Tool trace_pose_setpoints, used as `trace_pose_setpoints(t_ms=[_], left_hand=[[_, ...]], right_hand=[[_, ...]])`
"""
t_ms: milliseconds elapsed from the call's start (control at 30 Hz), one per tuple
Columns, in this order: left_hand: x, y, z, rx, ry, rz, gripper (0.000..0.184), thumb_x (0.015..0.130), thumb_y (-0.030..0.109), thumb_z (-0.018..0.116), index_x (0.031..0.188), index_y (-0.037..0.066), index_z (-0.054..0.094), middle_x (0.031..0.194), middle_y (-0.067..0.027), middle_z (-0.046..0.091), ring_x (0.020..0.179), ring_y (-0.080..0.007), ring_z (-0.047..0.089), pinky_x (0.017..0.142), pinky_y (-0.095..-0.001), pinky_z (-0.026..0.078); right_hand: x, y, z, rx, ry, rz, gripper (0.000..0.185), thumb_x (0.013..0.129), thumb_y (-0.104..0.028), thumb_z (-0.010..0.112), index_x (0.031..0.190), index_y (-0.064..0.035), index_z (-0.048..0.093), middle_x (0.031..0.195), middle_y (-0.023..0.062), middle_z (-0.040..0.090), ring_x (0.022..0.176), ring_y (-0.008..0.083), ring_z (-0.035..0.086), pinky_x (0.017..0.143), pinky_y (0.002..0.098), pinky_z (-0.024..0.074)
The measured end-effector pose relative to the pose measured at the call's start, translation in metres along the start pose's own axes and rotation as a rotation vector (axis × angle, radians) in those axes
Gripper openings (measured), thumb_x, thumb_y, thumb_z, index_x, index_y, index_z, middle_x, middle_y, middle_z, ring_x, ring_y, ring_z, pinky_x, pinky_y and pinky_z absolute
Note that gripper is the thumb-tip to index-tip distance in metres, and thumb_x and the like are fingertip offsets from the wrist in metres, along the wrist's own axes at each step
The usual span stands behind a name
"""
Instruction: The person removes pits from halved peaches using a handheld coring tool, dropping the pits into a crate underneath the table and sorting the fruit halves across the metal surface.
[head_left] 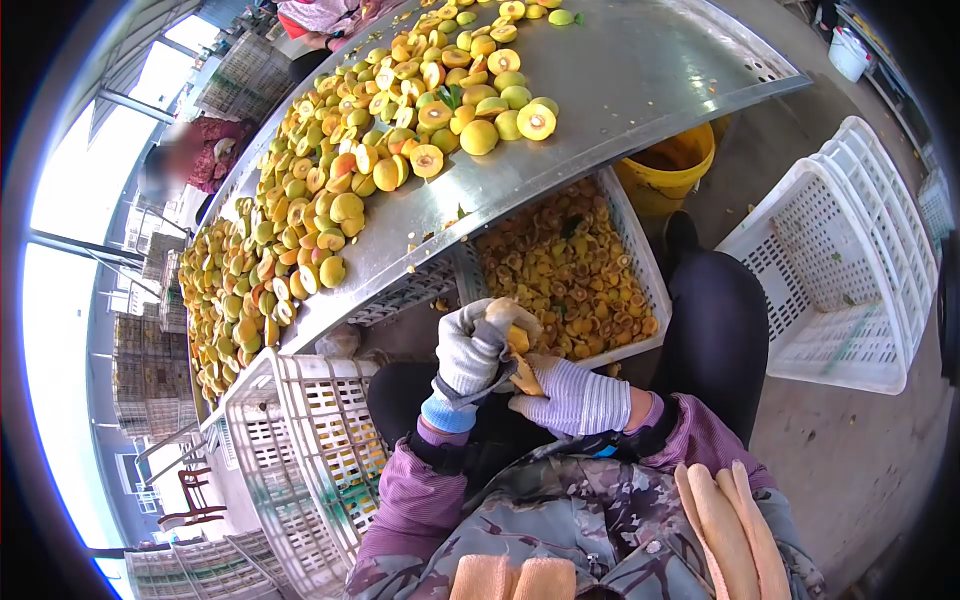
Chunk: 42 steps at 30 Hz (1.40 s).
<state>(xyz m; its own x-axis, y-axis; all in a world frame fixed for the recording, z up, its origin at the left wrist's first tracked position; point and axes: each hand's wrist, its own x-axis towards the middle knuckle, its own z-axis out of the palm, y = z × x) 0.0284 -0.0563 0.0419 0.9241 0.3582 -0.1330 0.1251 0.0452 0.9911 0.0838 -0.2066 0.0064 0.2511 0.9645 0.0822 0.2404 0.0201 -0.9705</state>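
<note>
My left hand [470,350], in a greyish-white knit glove with a dark band, is curled closed in front of my lap. Between its stained fingertips shows a piece of yellow fruit [518,340]. Right against it, my right hand [582,396] wears a purple-striped glove, fingers pinched together; what they hold is hidden. Just beyond both hands, a white crate [655,290] on the floor contains many cut fruit pieces [565,270]. On the metal table [610,90] above lies a large heap of halved yellow-green fruit [345,205], like apricots or peaches, some with pits showing.
A white slatted crate [320,420] stands by my left knee. Nested white crates [830,260] are on the floor at right. A yellow bucket [668,175] sits under the table edge. People [215,150] are across the table at left, near stacked crates [150,370].
</note>
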Motion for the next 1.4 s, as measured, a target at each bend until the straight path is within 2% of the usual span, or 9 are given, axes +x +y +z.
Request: trace_pose_setpoints(t_ms=[200, 433, 500, 667, 833, 933, 1000, 1167, 1400], left_hand=[[0.009, 0.014, -0.002, -0.063, -0.234, -0.022, 0.046, 0.089, 0.042, 0.06, 0.079, -0.003, 0.066, 0.074, -0.0091, 0.067, 0.064, -0.0127, 0.061, 0.059, -0.0249, 0.048], [0.011, 0.012, 0.014, 0.25, -0.108, -0.096, 0.058, 0.093, 0.051, 0.044, 0.086, -0.003, 0.065, 0.076, -0.0094, 0.066, 0.067, -0.0143, 0.062, 0.061, -0.0275, 0.049], [0.012, 0.01, 0.011, 0.317, -0.156, -0.078, 0.057, 0.094, 0.049, 0.045, 0.085, -0.003, 0.065, 0.071, -0.0089, 0.065, 0.064, -0.0164, 0.062, 0.059, -0.0276, 0.049], [0.025, -0.024, 0.016, -0.547, -0.192, 0.087, 0.07, 0.089, 0.064, 0.04, 0.095, -0.003, 0.06, 0.085, -0.0165, 0.064, 0.075, -0.0234, 0.062, 0.068, -0.0329, 0.051], [0.017, -0.015, -0.013, -0.057, 0.247, 0.354, 0.051, 0.094, 0.045, 0.05, 0.104, -0.004, 0.061, 0.097, -0.0088, 0.064, 0.09, -0.0136, 0.059, 0.079, -0.0252, 0.048], [-0.015, 0.014, -0.061, 0.43, 0.45, 0.562, 0.057, 0.096, 0.046, 0.043, 0.109, -0.007, 0.059, 0.102, -0.0124, 0.064, 0.095, -0.0179, 0.06, 0.086, -0.0294, 0.047], [-0.057, 0.045, -0.104, 0.31, 0.755, 0.416, 0.036, 0.08, -0.006, 0.04, 0.109, -0.003, 0.062, 0.101, -0.0104, 0.066, 0.091, -0.0178, 0.062, 0.083, -0.0268, 0.048], [-0.142, 0.125, -0.184, 1.649, 1.144, -0.388, 0.032, 0.081, 0.02, 0.06, 0.111, 0.009, 0.063, 0.1, -0.0188, 0.065, 0.088, -0.0321, 0.063, 0.081, -0.0401, 0.049], [0.011, 0.074, -0.227, 1.512, 0.626, -0.369, 0.058, 0.079, 0.033, 0.055, 0.133, 0.013, 0.047, 0.114, -0.0212, 0.06, 0.11, -0.0371, 0.056, 0.095, -0.0412, 0.043]], right_hand=[[-0.003, -0.002, -0.017, 0.735, -0.352, 0.402, 0.021, 0.085, -0.019, 0.061, 0.09, -0.0018, 0.05, 0.066, 0.0081, 0.056, 0.058, 0.0192, 0.059, 0.055, 0.0325, 0.0493], [-0.005, 0.009, 0.005, 0.454, 0.09, -0.03, 0.018, 0.088, -0.017, 0.059, 0.079, -0.0033, 0.05, 0.051, 0.0043, 0.051, 0.034, 0.0125, 0.046, 0.032, 0.0268, 0.0379], [-0.01, 0.002, -0.006, 0.779, -0.173, 0.303, 0.018, 0.088, -0.017, 0.059, 0.08, -0.0038, 0.05, 0.053, 0.0048, 0.051, 0.035, 0.0124, 0.047, 0.033, 0.0269, 0.038], [-0.012, -0.014, -0.011, 1.152, -0.148, 0.344, 0.021, 0.09, -0.018, 0.058, 0.076, -0.0054, 0.05, 0.052, 0.0042, 0.05, 0.033, 0.0117, 0.043, 0.032, 0.025, 0.0367], [0.001, 0.044, -0.002, 1.419, 0.526, 0.622, 0.022, 0.087, -0.019, 0.057, 0.07, -0.0072, 0.05, 0.055, 0.0051, 0.049, 0.044, 0.0141, 0.05, 0.04, 0.0289, 0.0403], [-0.004, 0.077, 0.01, 1.521, 0.536, 0.663, 0.016, 0.085, -0.016, 0.058, 0.074, -0.0079, 0.049, 0.056, 0.0041, 0.048, 0.043, 0.0146, 0.049, 0.04, 0.0305, 0.0397], [-0.003, 0.059, 0.005, 1.419, 0.571, 0.672, 0.014, 0.085, -0.016, 0.062, 0.083, -0.0091, 0.049, 0.063, 0.002, 0.05, 0.043, 0.0138, 0.047, 0.039, 0.0293, 0.0393], [-0.01, 0.063, -0.004, 1.206, 0.648, 0.666, 0.016, 0.085, -0.017, 0.062, 0.085, -0.0085, 0.049, 0.061, 0.0026, 0.048, 0.04, 0.013, 0.046, 0.037, 0.03, 0.041], [-0.001, 0.057, -0.008, 1.073, 0.587, 0.674, 0.016, 0.086, -0.019, 0.061, 0.087, -0.006, 0.051, 0.059, 0.004, 0.049, 0.039, 0.0146, 0.049, 0.035, 0.0288, 0.0421]])
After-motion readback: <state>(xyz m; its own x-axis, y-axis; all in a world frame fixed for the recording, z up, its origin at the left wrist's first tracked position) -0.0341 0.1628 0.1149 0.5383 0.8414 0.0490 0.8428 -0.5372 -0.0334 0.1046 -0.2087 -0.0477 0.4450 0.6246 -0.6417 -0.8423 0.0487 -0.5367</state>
